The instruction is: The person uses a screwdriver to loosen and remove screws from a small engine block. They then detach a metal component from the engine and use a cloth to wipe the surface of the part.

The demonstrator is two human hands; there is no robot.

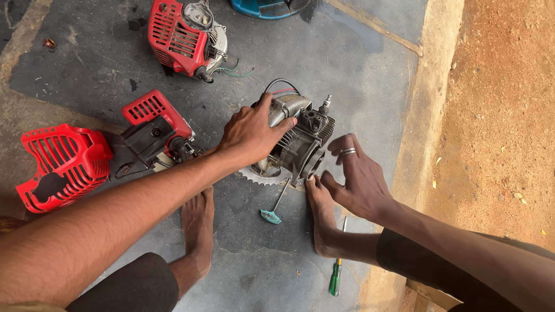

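Left hand [250, 134] gripping grey finned engine [298, 144], right hand [355, 179] open beside it

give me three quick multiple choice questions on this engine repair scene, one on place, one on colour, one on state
1. Where does the green-handled screwdriver lie?
A on the engine
B on the floor by the right foot
C in the left hand

2. What colour is the loose vented cover at far left?
A red
B blue
C yellow

3. What is the left hand doing?
A hanging free
B holding a wrench
C resting on the small engine

Answers: 1 B, it lies on the concrete beside the foot. 2 A, its plastic is red. 3 C, its fingers wrap over the engine's top.
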